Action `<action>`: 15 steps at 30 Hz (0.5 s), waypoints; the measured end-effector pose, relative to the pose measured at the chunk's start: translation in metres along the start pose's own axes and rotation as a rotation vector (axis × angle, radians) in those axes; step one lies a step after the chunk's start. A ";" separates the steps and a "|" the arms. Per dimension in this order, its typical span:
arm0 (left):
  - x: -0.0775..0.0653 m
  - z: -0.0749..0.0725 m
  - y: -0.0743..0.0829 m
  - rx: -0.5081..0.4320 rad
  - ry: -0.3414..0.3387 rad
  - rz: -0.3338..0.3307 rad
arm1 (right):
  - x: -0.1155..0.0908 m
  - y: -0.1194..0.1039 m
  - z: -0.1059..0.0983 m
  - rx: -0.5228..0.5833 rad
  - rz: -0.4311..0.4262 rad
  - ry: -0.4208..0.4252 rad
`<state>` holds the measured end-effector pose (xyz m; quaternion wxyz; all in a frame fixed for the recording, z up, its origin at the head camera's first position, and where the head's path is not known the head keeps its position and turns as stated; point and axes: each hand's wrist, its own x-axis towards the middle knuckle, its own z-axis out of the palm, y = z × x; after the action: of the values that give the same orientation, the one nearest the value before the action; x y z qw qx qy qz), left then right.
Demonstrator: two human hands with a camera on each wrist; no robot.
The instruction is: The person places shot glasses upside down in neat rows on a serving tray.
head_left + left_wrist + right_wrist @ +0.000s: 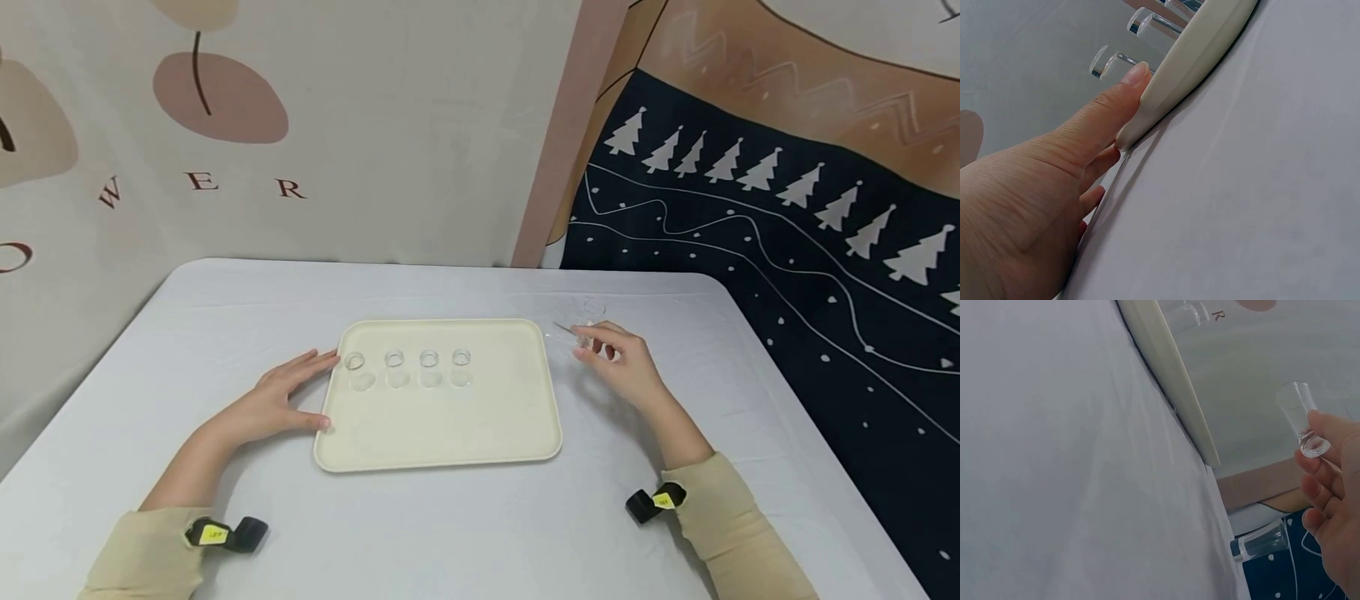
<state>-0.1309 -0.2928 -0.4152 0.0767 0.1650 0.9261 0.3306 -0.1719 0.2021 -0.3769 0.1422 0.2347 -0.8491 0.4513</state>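
Note:
My left hand [281, 398] rests at the left side of a cream tray [510, 417], its fingers spread along the edge. In the left wrist view the thumb [1104, 112] presses on the tray's rim. Several small clear glasses [428, 360] stand in a row on the tray, thick bases upward. Off the tray's right side, my right hand [618, 358] pinches another clear shot glass [1299, 412] near its thick base, between thumb and fingers. This glass is tilted, its mouth pointing away from the hand.
One more clear glass [594, 307] stands on the white-covered table [450, 533], just beyond my right hand, thick base down. A light printed cloth [390, 133] hangs behind the table. To the right is a dark cloth [750, 242] with white trees.

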 end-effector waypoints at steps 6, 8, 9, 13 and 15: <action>0.001 0.000 0.001 -0.006 -0.003 0.004 | 0.001 0.002 0.002 -0.017 0.008 -0.015; 0.001 0.000 0.001 -0.007 -0.002 0.003 | 0.003 -0.002 0.002 -0.020 -0.008 -0.021; 0.001 0.000 0.001 -0.006 -0.001 0.002 | 0.004 -0.004 0.002 -0.018 -0.017 -0.027; 0.001 0.000 0.003 -0.004 0.001 -0.006 | 0.008 -0.011 0.004 -0.037 -0.064 -0.059; 0.000 0.000 0.003 -0.005 0.000 -0.007 | 0.010 -0.014 0.006 -0.052 -0.081 -0.075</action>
<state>-0.1302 -0.2906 -0.4132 0.0781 0.1616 0.9259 0.3324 -0.1729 0.1881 -0.3658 0.1342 0.2818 -0.8552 0.4138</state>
